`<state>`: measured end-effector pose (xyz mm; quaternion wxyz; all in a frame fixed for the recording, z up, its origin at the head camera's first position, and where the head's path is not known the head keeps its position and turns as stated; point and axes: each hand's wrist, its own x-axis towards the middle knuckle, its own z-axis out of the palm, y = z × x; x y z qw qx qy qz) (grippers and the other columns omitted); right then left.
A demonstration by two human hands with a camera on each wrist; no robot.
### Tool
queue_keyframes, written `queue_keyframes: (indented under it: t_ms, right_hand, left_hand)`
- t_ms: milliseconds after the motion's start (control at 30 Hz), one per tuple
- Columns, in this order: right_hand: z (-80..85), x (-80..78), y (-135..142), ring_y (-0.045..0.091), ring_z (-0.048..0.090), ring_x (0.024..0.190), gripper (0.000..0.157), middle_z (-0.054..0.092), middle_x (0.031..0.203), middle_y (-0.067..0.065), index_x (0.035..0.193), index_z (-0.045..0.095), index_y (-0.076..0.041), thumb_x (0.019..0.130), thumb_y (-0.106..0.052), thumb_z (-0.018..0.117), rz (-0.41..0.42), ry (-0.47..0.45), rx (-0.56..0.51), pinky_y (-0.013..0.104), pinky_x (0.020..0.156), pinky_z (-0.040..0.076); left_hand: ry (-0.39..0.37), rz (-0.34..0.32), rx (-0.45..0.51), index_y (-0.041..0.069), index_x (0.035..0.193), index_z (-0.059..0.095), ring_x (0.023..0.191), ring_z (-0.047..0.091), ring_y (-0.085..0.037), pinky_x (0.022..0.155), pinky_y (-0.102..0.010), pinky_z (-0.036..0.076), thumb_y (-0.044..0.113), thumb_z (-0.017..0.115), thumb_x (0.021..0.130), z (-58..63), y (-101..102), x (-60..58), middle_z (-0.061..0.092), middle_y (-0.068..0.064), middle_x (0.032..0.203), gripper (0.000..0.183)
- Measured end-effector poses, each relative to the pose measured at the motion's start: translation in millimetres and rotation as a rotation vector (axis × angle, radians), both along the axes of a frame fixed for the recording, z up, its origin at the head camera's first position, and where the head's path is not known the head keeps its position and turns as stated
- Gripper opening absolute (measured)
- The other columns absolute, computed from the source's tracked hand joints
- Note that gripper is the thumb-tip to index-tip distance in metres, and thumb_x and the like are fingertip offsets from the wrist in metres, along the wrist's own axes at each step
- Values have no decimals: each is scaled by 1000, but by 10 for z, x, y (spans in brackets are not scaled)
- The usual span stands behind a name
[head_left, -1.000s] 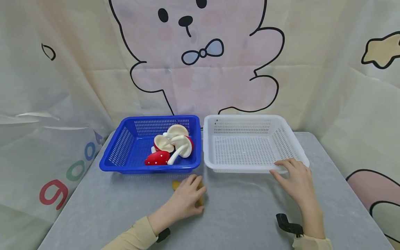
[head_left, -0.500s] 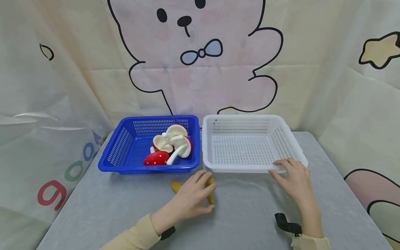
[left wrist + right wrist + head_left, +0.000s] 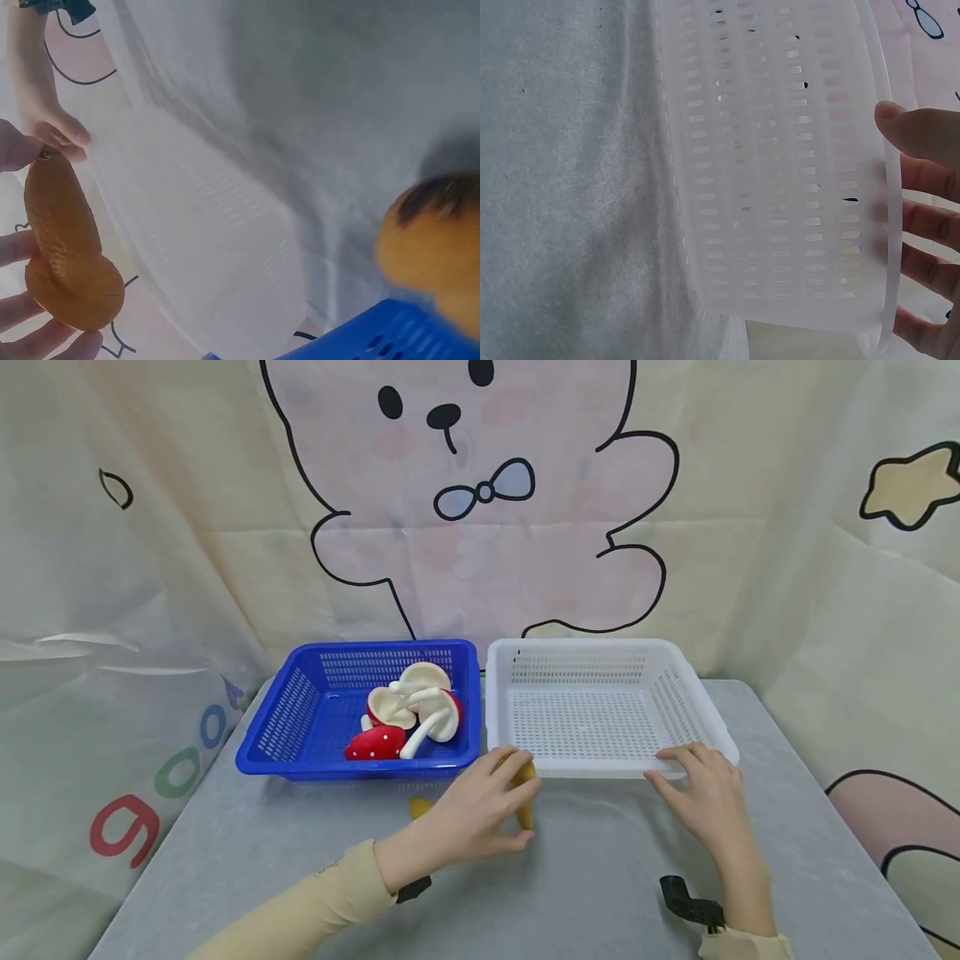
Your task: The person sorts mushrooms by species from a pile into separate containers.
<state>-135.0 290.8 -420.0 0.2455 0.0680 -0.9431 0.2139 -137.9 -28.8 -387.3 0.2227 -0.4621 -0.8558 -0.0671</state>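
My left hand [image 3: 472, 814] holds a yellow-brown knobbly toy piece [image 3: 67, 240] between its thumb and fingers. The piece is elongated, with a rounded, lobed lower end and a small dark tip near the thumb. In the head view my hand covers much of it, by the front left corner of the white basket [image 3: 577, 771]. A second yellow-brown piece [image 3: 420, 807] lies on the table behind my left wrist; a dark patch marks it in the left wrist view. My right hand [image 3: 701, 793] grips the white basket's front rim near its right corner, thumb on the outside.
To the left stands a blue basket [image 3: 300, 766] holding several red-and-white toy mushrooms [image 3: 375, 742]. Both baskets have perforated walls and stand side by side on a grey cloth-covered table [image 3: 600, 868]. A printed curtain [image 3: 570, 568] hangs close behind them.
My left hand has moved right and a little toward the back with the yellow-brown piece, toward the white basket. The right hand has stayed at the rim. The second piece has stayed behind.
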Motion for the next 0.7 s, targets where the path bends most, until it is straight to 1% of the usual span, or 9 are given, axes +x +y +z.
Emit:
queue_keyframes:
  t_ms: [167,267,433,600,700]
  right_hand:
    - [-14,15,12,40,56,91,29,66,95,16,95,68,-5,72,-16,81,-3,15,5,58,78,36]
    - [-16,16,5,40,56,92,29,65,95,16,96,68,-5,73,-17,81,-3,2,-1,58,79,36]
    - [-26,11,-16,40,56,95,28,65,96,15,96,67,-6,74,-18,81,-6,-15,-14,59,80,35]
    - [-27,-2,-19,39,56,92,29,66,95,15,95,68,-5,72,-17,82,6,22,-4,58,79,36]
    - [-22,-6,-9,40,56,91,29,66,94,16,94,68,-5,71,-16,82,9,42,-3,58,80,36]
  left_hand:
    - [21,-32,-24,21,112,60,117,50,-22,94,-29,51,50,70,75,106,120,-133,54,-5,125,48]
    - [19,-46,-46,21,112,60,116,50,-21,93,-28,50,50,70,75,168,178,-213,55,-4,124,48]
    - [31,-48,-98,21,113,60,116,49,-20,93,-27,50,50,70,76,275,243,-332,53,-4,126,48]
    - [45,-64,-131,20,113,60,114,49,-21,91,-28,50,47,69,77,385,327,-458,53,-4,124,46]
    - [30,-68,-163,20,114,59,113,48,-20,90,-28,50,45,70,77,447,385,-549,53,-4,123,46]
